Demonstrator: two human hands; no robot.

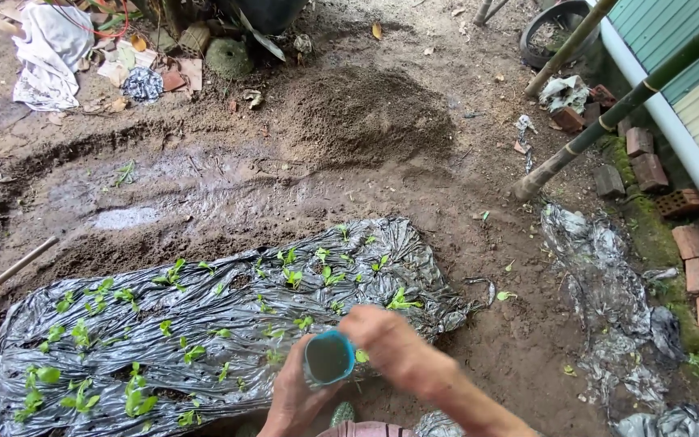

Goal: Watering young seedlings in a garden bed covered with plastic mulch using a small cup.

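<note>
Below, round blue cup (329, 358), crinkled glossy plastic sheet (228, 299)

Muddy ground (228, 186) bears seedling-dotted plastic sheet (228, 307), soil mound (366, 113), bricks (693, 259).

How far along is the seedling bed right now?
Done: green seedlings already stand in holes across the black plastic sheet. In hand: both the left hand and right hand hold a small blue cup of dark contents over the sheet's near edge. Which holes remain unfilled I cannot tell.
</note>
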